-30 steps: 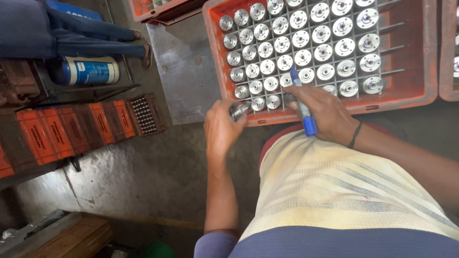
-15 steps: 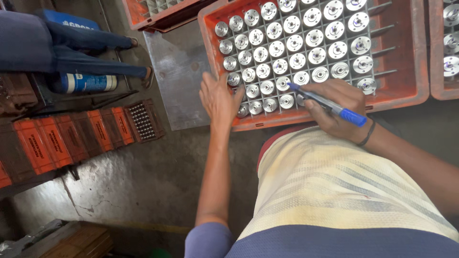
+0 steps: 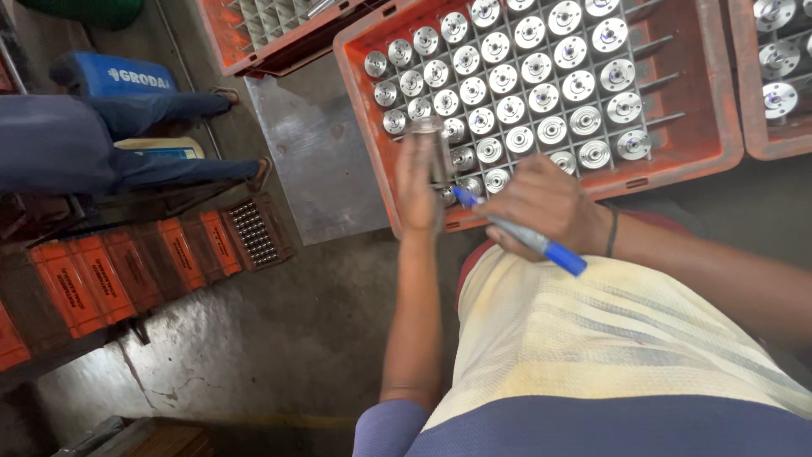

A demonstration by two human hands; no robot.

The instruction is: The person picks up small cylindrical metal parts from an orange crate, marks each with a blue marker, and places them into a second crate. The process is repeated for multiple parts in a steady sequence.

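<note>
a: item one, left hand [image 3: 419,182]?
b: raised over the near edge of the orange crate [image 3: 702,144], fingers closed round one metal cylinder [image 3: 437,152], held upright, clear of the grid.

a: item two, right hand [image 3: 545,207]?
b: just beside the left, closed on a blue marker [image 3: 520,233]. its tip points at the held cylinder; its cap end lies over the striped shirt [image 3: 617,338]. dark band on the wrist.

a: crate contents?
b: rows of like cylinders [image 3: 516,80], round ends up, one per cell of a divider grid. a few cells at the right side show bare rods.

a: surroundings?
b: second crate [image 3: 774,85] at the right edge with larger round parts. third crate [image 3: 279,34] top left. grey metal plate [image 3: 317,161] on the floor beside the main crate. small tray of beads [image 3: 254,230] and orange boxes [image 3: 110,271] at left. another person's legs [image 3: 127,140] in blue trousers, well apart.
</note>
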